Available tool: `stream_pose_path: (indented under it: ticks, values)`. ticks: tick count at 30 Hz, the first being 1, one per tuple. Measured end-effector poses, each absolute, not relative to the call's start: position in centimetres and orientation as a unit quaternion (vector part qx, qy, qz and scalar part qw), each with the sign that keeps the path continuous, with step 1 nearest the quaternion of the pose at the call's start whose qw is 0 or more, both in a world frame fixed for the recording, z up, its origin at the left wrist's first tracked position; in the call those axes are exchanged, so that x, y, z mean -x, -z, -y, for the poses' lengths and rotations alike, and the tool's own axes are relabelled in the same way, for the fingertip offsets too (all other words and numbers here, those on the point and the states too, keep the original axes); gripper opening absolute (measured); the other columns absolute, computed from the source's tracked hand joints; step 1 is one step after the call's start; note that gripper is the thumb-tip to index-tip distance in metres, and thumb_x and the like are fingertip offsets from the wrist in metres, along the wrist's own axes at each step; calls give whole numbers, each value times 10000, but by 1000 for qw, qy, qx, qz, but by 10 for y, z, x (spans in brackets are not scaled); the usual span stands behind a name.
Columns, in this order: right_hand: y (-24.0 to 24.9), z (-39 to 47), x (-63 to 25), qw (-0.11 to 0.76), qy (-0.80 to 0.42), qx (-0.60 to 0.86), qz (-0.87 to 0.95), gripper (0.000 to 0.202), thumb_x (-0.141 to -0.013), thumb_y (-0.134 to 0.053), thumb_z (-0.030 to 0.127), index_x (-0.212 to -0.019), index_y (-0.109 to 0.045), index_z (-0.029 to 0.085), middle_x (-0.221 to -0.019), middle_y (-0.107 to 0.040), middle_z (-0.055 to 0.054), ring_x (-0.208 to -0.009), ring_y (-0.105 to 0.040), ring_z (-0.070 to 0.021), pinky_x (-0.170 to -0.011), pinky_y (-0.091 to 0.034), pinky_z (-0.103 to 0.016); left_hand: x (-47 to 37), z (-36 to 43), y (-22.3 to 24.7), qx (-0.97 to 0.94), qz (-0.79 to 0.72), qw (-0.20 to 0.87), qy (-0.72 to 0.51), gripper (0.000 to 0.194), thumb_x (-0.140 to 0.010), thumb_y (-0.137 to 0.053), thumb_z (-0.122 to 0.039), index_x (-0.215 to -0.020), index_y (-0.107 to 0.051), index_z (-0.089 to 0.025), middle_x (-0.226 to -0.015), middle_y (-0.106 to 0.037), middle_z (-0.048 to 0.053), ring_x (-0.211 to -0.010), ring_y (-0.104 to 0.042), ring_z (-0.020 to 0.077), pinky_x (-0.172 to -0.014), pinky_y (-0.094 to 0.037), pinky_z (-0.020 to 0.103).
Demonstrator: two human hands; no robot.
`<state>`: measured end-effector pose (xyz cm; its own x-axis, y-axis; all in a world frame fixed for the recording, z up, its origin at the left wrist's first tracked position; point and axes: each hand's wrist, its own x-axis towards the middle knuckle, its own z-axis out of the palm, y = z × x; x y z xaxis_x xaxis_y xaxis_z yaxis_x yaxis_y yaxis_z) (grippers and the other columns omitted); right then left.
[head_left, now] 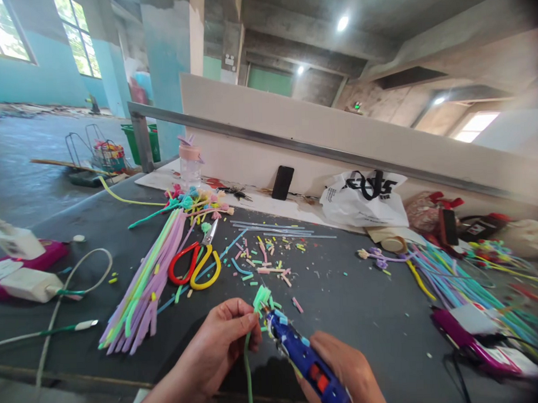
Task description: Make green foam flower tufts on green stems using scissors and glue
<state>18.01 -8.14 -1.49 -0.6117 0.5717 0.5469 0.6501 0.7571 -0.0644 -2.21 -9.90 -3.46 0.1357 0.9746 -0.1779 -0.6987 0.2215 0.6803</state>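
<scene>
green stem [249,372] and the green tuft [262,297] at its top sit near the middle of the table's [379,321] near edge, the stem running down towards that edge. the left hand [225,332] pinches the stem just below the tuft; the right hand [345,363] is wrapped around a blue glue gun [303,353], its nozzle end close beside the tuft and the left fingertips. whether the nozzle touches cannot be told.

the likeliest harm, i'd judge, is a burn: if the gun is hot, a small slip of the right wrist could put its tip on those fingers. too much glue could mat the tuft or run onto the skin. a loose pinch might let the stem twist, leaving the tuft crooked. pale bits cling to the gun, and cut scraps [298,305] lie around the work, so stray pieces could stick to wet glue. the scissors [211,233] lie farther off, beside the striped bundle [150,276], a lesser worry.
</scene>
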Motion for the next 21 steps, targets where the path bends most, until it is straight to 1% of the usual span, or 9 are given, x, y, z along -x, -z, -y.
stream_pose_path:
  ticks: [5, 12, 15, 18, 19, 21]
  values:
    - [11, 82, -178, 285, 88, 361, 884, 150, -683, -492, 248, -600, -369, 220, -522, -436, 49, -423, -417, -83, -428, -282, -210, 21, 100, 33, -224, -310, 717, -583, 138, -728, -649, -199, -655, -543, -148, -557, -612, 22, -519, -505, 96, -541, -374, 218]
    - [5, 83, -176, 311, 36, 360, 879, 151, -725, -477, 267, -604, -404, 212, -517, -424, 46, -427, -430, -83, -439, -311, -199, 22, 100, 33, -223, -315, 719, -578, 167, -717, -664, -231, -644, -537, -151, -543, -608, 16, -497, -493, 89, -526, -370, 210]
    - [11, 76, -181, 293, 76, 325, 896, 144, -699, -484, 245, -586, -399, 217, -507, -460, 36, -419, -441, -86, -416, -303, -198, 21, 99, 33, -223, -312, 718, -581, 156, -720, -661, -220, -648, -542, -150, -552, -606, 11, -503, -501, 87, -533, -378, 209]
    - [15, 71, -188, 244, 107, 245, 932, 111, -670, -474, 178, -577, -434, 223, -478, -494, 42, -402, -453, -81, -381, -289, -185, 21, 99, 34, -222, -313, 717, -582, 156, -715, -666, -209, -640, -543, -149, -560, -602, 5, -510, -512, 87, -536, -388, 207]
    - [15, 71, -190, 229, 110, 246, 935, 103, -663, -478, 166, -584, -449, 225, -478, -502, 42, -401, -455, -81, -380, -294, -182, 21, 99, 34, -224, -316, 716, -581, 158, -715, -667, -211, -638, -543, -148, -562, -604, 7, -511, -514, 87, -534, -388, 206]
    - [11, 76, -193, 218, 108, 296, 924, 80, -663, -504, 187, -605, -463, 224, -499, -515, 32, -411, -456, -88, -401, -318, -187, 21, 99, 34, -230, -323, 711, -581, 159, -719, -664, -219, -644, -543, -149, -563, -610, 11, -512, -515, 88, -530, -385, 203]
